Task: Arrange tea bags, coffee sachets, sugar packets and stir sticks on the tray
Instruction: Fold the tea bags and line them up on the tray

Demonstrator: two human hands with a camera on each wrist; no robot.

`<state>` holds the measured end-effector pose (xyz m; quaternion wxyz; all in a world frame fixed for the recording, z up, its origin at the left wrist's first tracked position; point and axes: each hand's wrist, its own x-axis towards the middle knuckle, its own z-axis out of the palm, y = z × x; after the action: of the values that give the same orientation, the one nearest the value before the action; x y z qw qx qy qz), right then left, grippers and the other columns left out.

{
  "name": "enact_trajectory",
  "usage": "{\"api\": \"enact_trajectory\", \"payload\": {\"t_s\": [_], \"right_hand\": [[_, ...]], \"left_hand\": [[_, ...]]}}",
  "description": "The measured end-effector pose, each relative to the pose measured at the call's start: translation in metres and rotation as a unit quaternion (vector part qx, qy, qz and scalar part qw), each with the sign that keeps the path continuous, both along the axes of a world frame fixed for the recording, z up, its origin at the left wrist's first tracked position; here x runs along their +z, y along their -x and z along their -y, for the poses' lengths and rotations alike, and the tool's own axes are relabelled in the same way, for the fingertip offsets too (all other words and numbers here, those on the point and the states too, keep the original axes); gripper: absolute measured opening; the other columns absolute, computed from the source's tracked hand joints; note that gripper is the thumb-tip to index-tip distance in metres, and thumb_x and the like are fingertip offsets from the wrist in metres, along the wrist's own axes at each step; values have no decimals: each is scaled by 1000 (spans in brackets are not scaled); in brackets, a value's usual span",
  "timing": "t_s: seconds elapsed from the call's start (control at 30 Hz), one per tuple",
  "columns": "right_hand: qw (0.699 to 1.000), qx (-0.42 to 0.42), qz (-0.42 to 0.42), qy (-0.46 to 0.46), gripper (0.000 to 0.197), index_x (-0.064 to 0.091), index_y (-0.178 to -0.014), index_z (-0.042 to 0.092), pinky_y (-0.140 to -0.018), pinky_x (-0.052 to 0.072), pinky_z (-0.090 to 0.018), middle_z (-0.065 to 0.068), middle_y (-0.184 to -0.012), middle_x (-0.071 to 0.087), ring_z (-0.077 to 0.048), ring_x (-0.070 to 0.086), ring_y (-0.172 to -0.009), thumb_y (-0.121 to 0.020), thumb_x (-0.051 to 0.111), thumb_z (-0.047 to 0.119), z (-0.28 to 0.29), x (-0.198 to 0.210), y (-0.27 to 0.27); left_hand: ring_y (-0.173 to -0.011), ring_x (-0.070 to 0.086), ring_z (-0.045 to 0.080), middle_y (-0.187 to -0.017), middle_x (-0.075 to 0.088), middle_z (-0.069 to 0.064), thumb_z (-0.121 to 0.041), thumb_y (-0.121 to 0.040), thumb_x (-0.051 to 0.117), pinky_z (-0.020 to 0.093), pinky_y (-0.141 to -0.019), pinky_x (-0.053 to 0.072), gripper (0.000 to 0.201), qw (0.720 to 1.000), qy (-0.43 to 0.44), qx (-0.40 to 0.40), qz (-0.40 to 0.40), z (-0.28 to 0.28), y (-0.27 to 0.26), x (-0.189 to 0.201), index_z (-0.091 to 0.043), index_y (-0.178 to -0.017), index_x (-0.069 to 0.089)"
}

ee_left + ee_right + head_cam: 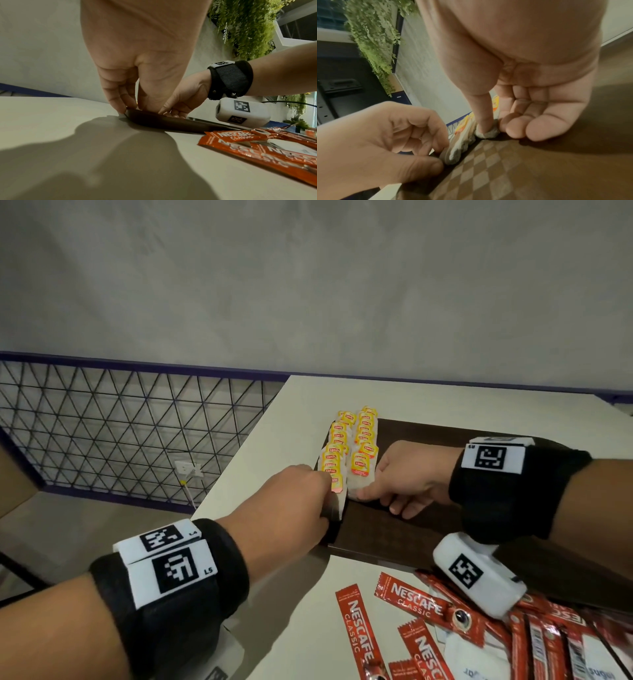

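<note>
**Tea bags in rows at the tray's left edge, both hands on them**

- Tray (394, 529): dark brown, chequered floor seen in the right wrist view; lies on the pale bench (298, 412), near its left edge.
- Tea bags (359, 463): white bags with yellow-and-red Lipton tags, overlapped in two rows side by side along the tray's left end, running from its near corner to the far side.
- Left hand (291, 501): at the near end of the left row, on the tray's left rim. Fingers curled, thumb and fingertips (436, 147) closed on the nearest bag of that row.
- Right hand (411, 477): on the tray floor just right of the right row. Thumb (481, 119) pressed down on the nearest bag of that row, the other fingers loosely curled beside it, tips on the tray. Whether they grip the bag cannot be told.
- Coffee sachets (411, 604): red Nescafé Classic sticks, loose in a heap on the bench in front of the tray, off it, near the right wrist.
- White packets (466, 652): partly under the sachets; print too blurred to read.
- Both wrists carry black straps with white marker blocks.
</note>
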<state>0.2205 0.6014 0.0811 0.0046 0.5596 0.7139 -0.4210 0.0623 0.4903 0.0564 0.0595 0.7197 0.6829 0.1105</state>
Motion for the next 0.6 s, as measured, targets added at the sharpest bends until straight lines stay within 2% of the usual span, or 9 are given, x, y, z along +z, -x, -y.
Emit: {"api": "enact_trajectory", "payload": {"t_s": [0.07, 0.17, 0.33, 0.47, 0.6], "right_hand": [[1000, -11, -8, 4, 24, 64, -87, 9, -53, 54, -26, -5, -71, 64, -14, 57, -53, -87, 81, 26, 1, 0, -2], [1000, -18, -11, -3, 22, 65, -93, 6, -53, 54, -26, -6, -71, 64, -14, 57, -51, -89, 80, 22, 0, -1, -2], [999, -35, 0, -7, 25, 68, -93, 6, -53, 56, -27, -7, -69, 62, -16, 60, -53, -91, 78, 29, 1, 2, -3], [999, -12, -18, -35, 26, 72, -99, 6, -53, 54, -25, -5, -73, 64, -15, 61, -57, -91, 77, 30, 12, 9, -6], [999, 9, -43, 20, 27, 68, -104, 3, -49, 53, -25, -7, -75, 66, -15, 60, -51, -93, 75, 26, 31, 4, 3]], "left_hand": [[-98, 60, 21, -105, 59, 2, -19, -91, 62, 30, -80, 51, 19, 1000, 3, 2, 1, 0, -1, 0, -21, -110, 65], [-99, 61, 22, -106, 62, 3, -19, -91, 62, 33, -85, 54, 21, 1000, 6, 3, 5, 0, -1, 1, -21, -111, 69], [-98, 62, 22, -105, 63, 4, -21, -93, 61, 29, -79, 51, 20, 1000, 5, 12, -9, -1, -2, -1, -17, -113, 65], [-97, 61, 23, -104, 62, 5, -22, -94, 60, 29, -76, 48, 12, 1000, 5, 12, -15, -1, -2, 0, -19, -105, 61], [-93, 62, 24, -99, 63, 4, -23, -92, 61, 33, -75, 52, 9, 1000, 10, 13, -21, -1, -1, 0, -18, -99, 63]]}}
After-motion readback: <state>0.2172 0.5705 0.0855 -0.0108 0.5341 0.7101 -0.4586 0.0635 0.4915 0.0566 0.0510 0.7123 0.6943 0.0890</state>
